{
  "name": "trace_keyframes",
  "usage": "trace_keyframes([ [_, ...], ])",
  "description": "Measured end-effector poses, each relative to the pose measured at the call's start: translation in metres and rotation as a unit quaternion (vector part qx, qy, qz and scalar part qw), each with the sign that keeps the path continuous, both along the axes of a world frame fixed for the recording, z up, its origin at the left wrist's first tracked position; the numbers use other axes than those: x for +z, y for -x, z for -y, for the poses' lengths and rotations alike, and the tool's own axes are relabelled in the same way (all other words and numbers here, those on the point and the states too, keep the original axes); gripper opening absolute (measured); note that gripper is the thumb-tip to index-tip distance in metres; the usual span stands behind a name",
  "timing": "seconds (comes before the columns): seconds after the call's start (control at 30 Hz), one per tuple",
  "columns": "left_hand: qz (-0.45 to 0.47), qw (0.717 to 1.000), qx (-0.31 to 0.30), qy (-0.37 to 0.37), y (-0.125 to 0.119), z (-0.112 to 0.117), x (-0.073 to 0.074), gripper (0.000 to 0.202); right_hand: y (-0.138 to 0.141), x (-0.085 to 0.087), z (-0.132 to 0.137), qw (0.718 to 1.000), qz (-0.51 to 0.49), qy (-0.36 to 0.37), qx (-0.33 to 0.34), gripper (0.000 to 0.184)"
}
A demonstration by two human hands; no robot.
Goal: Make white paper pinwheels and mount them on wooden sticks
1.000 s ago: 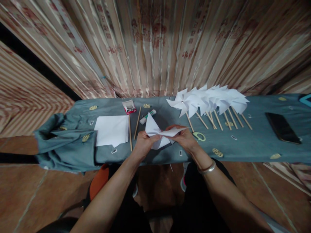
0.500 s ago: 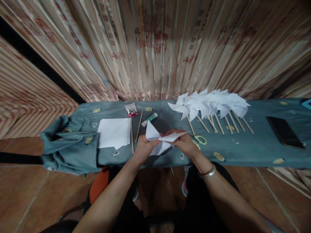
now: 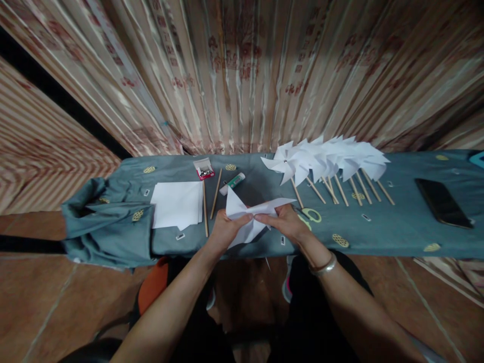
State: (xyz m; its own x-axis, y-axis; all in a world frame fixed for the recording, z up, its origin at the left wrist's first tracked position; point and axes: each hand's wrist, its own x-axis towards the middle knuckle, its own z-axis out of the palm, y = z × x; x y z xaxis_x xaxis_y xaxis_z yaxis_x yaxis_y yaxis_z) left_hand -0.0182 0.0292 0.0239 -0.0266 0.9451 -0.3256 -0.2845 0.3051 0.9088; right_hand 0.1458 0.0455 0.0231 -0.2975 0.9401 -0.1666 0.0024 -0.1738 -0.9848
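Between my hands is a white paper pinwheel [image 3: 249, 233], its blades folded in toward the middle and no stick visible on it. My left hand [image 3: 225, 229] grips its left side, thumb pressed near the centre. From the right, my right hand [image 3: 287, 222] pinches it, with its thumb also at the centre and a pointed blade sticking out above. The fingers beneath the paper are hidden. Just beyond lies a glue stick [image 3: 233, 183]. Green-handled scissors [image 3: 310, 217] rest beside my right hand, partly covered by it.
A stack of white paper squares [image 3: 177, 204] lies left, beside two wooden sticks [image 3: 205, 209] and an open box of pins [image 3: 204, 169]. Several finished pinwheels [image 3: 325, 159] overlap at the back right. A black phone [image 3: 443, 202] lies far right on the grey-green cloth [image 3: 389, 229].
My right thumb has moved left to the pinwheel's centre, meeting my left thumb. The right blade now lies flatter and more spread.
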Motion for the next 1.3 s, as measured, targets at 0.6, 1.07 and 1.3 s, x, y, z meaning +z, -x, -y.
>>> trace_keyframes([
  [0.6,0.041,0.995,-0.035,-0.085,0.018,0.001,-0.007,0.043,-0.011,0.000,0.001,0.996,0.009,0.017,-0.089,0.039],
  [1.07,-0.458,0.854,0.018,-0.246,0.079,-0.066,-0.036,0.030,-0.024,0.008,0.017,0.990,0.000,0.063,-0.125,0.044],
  [1.3,-0.585,0.781,-0.035,-0.214,0.079,-0.080,-0.049,0.029,-0.018,0.005,0.023,0.996,0.022,0.030,-0.087,0.040],
])
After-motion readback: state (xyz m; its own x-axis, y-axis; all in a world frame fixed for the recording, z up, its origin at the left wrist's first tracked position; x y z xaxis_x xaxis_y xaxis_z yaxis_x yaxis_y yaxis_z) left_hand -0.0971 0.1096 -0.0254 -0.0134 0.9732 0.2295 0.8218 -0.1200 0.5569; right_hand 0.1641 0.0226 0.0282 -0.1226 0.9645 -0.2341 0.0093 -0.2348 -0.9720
